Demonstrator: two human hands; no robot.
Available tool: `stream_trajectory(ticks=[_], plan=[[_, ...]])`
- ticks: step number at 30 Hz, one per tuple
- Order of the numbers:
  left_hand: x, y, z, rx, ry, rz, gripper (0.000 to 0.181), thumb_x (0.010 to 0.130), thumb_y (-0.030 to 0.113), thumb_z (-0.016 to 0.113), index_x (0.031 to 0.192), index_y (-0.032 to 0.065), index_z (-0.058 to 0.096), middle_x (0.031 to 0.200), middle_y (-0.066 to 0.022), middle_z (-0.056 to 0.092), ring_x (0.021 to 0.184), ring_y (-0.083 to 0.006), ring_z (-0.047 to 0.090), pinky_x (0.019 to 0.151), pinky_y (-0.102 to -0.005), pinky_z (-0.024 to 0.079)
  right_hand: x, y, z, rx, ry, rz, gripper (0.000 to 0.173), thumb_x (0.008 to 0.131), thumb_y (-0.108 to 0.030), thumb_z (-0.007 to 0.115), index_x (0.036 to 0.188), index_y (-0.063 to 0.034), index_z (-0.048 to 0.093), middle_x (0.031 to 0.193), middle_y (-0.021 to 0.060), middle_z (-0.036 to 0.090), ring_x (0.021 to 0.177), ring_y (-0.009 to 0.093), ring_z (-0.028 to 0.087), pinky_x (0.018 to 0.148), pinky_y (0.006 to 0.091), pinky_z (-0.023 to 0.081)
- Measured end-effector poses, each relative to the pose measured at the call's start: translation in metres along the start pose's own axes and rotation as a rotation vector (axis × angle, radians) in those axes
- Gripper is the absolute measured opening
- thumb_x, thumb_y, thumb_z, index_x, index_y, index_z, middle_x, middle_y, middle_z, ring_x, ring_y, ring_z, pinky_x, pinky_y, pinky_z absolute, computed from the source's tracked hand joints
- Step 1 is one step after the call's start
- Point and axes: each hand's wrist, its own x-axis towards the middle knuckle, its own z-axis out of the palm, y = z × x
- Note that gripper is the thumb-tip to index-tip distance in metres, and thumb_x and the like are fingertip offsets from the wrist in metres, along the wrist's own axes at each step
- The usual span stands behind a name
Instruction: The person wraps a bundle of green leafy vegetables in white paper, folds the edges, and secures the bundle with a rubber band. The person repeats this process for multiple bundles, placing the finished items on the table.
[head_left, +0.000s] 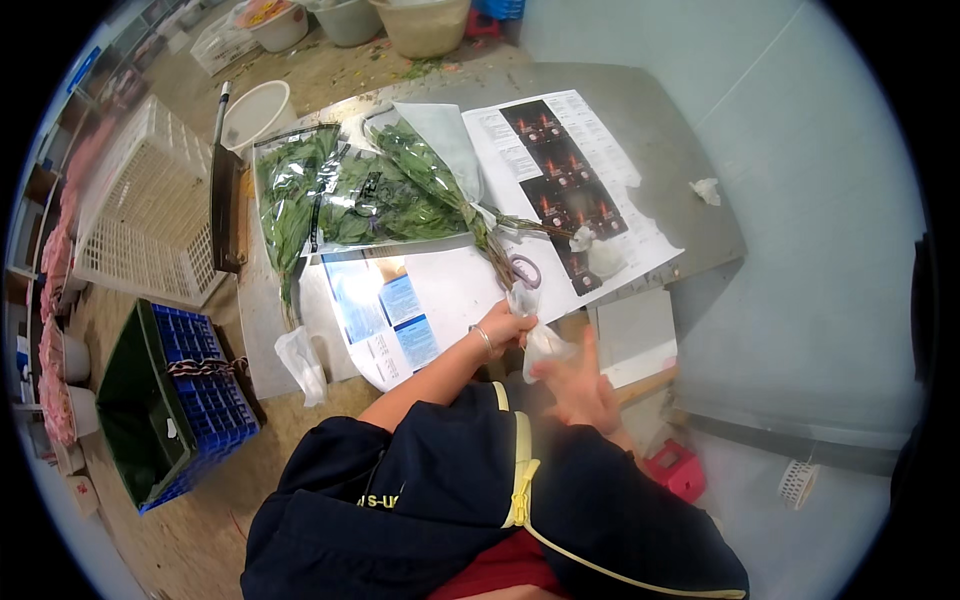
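My left hand (508, 327), with a bracelet at the wrist, grips the neck of a white plastic bag (544, 349) wrapped over the stem ends of a leafy bunch (424, 161). My right hand (581, 382) is at the bag's lower side, fingers spread and slightly blurred; whether a fingertip touches the bag is unclear. The bunch lies partly in a clear and white sleeve. Scissors with purple handles (526, 270) lie by the stems. Two more sleeved bunches (289, 195) rest to the left; one has its stem ends in a white bag (301, 366). Another bagged stem end (606, 259) lies at right.
Printed paper sheets (652, 238) cover part of the metal table (675, 142). A crumpled white scrap (706, 190) lies at its right. Left of the table stand a white plastic basket (142, 210) and a blue crate (214, 390). A pink stool (677, 471) is at lower right.
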Motion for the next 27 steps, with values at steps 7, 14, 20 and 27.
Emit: stream_trajectory(ticks=[7,14,20,27], plan=[[-0.006,-0.005,-0.001,-0.02,-0.005,-0.106,0.021,0.081,0.014,0.06,0.101,0.0074,0.055,0.087,-0.0042,0.059,0.073,-0.0139,0.057,0.056,-0.0269,0.047,0.058,-0.007,-0.024,0.159,0.172,-0.008,0.062,0.089,-0.032,0.048,0.14,-0.0198,0.014,0.124,0.0204,0.04,0.114,0.028,0.045,0.073,0.04,0.054],[-0.035,0.009,-0.012,-0.104,0.1,0.041,0.024,0.074,0.009,0.056,0.097,0.0027,0.058,0.086,-0.0067,0.061,0.078,-0.0161,0.058,0.069,-0.0293,0.048,0.115,-0.068,-0.026,-0.521,0.144,0.096,0.044,0.078,-0.01,0.056,0.118,-0.0109,0.037,0.081,0.0041,0.05,0.072,0.014,0.048,0.057,0.0247,0.043],[-0.059,0.023,-0.014,-0.242,0.052,0.264,0.029,0.077,0.01,0.058,0.104,0.001,0.056,0.093,-0.0054,0.061,0.087,-0.0159,0.058,0.082,-0.0298,0.044,0.123,-0.061,-0.046,-2.128,-0.148,-0.591,0.016,0.072,-0.017,0.064,0.076,-0.0105,0.05,0.057,0.0057,0.053,0.055,0.025,0.056,0.053,0.035,0.044],[-0.064,0.036,-0.022,-0.147,-0.111,0.384,0.032,0.085,0.019,0.055,0.112,0.0013,0.053,0.109,-0.0064,0.057,0.104,-0.0165,0.051,0.093,-0.0307,0.038,0.148,-0.001,-0.076,-1.35,0.211,-0.094,0.023,0.084,-0.026,0.059,0.082,-0.0081,0.046,0.06,0.0049,0.058,0.051,0.016,0.056,0.048,0.0303,0.042]])
